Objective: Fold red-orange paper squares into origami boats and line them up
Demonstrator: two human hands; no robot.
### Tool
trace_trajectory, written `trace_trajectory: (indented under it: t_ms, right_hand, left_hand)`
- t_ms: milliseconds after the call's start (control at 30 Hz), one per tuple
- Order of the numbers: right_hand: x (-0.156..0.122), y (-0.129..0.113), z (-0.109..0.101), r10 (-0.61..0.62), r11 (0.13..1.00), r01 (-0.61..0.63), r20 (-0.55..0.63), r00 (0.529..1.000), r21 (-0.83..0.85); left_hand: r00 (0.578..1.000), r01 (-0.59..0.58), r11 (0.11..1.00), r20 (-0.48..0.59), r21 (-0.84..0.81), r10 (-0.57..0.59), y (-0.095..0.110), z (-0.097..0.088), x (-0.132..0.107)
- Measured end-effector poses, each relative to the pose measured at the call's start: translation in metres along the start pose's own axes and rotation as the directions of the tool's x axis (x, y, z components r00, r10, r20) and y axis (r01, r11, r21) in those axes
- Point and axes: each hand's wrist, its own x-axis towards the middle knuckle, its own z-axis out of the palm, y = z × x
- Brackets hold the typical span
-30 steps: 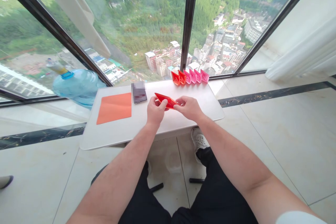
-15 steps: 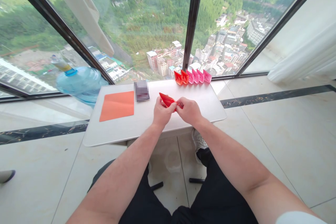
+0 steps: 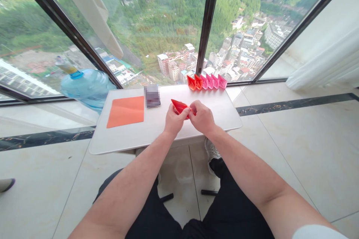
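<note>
Above the front part of the white table (image 3: 126,140), a red folded paper boat (image 3: 178,105) is held between both hands, its pointed end up to the left. My left hand (image 3: 175,118) is closed round its near left side, thumb pressed on the paper. My right hand (image 3: 202,116) pinches its right end with thumb and fingertips. The fingers cover much of the lower fold. At the table's back edge stands a row of folded paper boats (image 3: 206,81), red-orange on the left and pink on the right.
A stack of orange paper sheets (image 3: 126,112) lies on the table's left part, beside a small blurred dark item (image 3: 152,96). A large blue water bottle (image 3: 88,86) stands left of the table. Behind is a tall window (image 3: 157,18); a curtain (image 3: 322,59) hangs at right.
The right hand's fingers have shifted slightly at the paper's right end. Both hands keep hold, and the whole view has moved a little.
</note>
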Motion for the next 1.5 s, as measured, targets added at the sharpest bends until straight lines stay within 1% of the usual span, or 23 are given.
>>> trace_trajectory:
  t_ms: [100,233,300,400,633,700,800,900,967,1067,1133,1233,1333,1500]
  right_hand:
    - [0.001,0.0,0.0,0.027,1.0,-0.027,-0.004,1.0,0.013]
    - [0.003,0.002,-0.002,0.052,0.996,-0.051,-0.006,0.999,0.069]
    - [0.004,0.004,-0.003,0.067,0.993,-0.066,-0.007,0.998,0.098]
    - [0.004,0.005,-0.003,0.08,0.987,-0.08,0.006,0.997,0.139]
    - [0.006,0.007,-0.004,0.056,0.964,-0.063,0.032,0.998,0.259]
    - [0.007,0.008,-0.006,0.066,0.948,-0.079,0.051,0.997,0.309]
    - [0.01,0.008,-0.009,0.118,0.901,-0.16,0.128,0.985,0.404]
    - [0.012,0.01,-0.012,0.161,0.835,-0.259,0.235,0.959,0.485]
    - [0.013,0.011,-0.013,0.178,0.802,-0.298,0.27,0.946,0.518]
    - [0.014,0.012,-0.014,0.216,0.753,-0.358,0.306,0.927,0.552]
    - [0.015,0.012,-0.016,0.236,0.722,-0.416,0.369,0.899,0.552]
    - [0.015,0.01,-0.019,0.246,0.716,-0.462,0.431,0.868,0.523]
    - [0.016,0.009,-0.02,0.25,0.718,-0.462,0.427,0.869,0.52]
    - [0.015,0.011,-0.016,0.258,0.71,-0.417,0.341,0.904,0.568]
  left_hand:
    - [0.998,0.034,0.996,0.059,-0.077,-0.03,0.005,0.002,-0.003]
    - [0.979,0.111,0.968,0.192,-0.227,-0.068,0.01,0.001,-0.006]
    - [0.97,0.132,0.962,0.229,-0.241,-0.076,0.011,0.001,-0.006]
    - [0.971,0.133,0.969,0.224,-0.206,-0.085,0.012,0.0,-0.005]
    - [0.98,0.107,0.979,0.184,-0.173,-0.075,0.014,-0.002,-0.004]
    - [0.981,0.104,0.981,0.181,-0.163,-0.074,0.014,-0.003,-0.003]
    - [0.978,0.099,0.982,0.197,-0.161,-0.066,0.015,-0.005,-0.002]
    - [0.97,0.105,0.981,0.233,-0.164,-0.065,0.015,-0.006,-0.002]
    - [0.965,0.11,0.983,0.252,-0.148,-0.07,0.016,-0.006,-0.002]
    - [0.965,0.098,0.989,0.255,-0.112,-0.066,0.017,-0.005,-0.004]
    - [0.967,0.086,0.992,0.247,-0.093,-0.061,0.018,-0.005,-0.005]
    - [0.968,0.079,0.995,0.242,-0.067,-0.061,0.018,-0.005,-0.005]
    - [0.965,0.089,0.994,0.252,-0.061,-0.071,0.017,-0.005,-0.005]
    - [0.95,0.203,0.972,0.264,-0.118,-0.166,0.014,-0.003,-0.006]
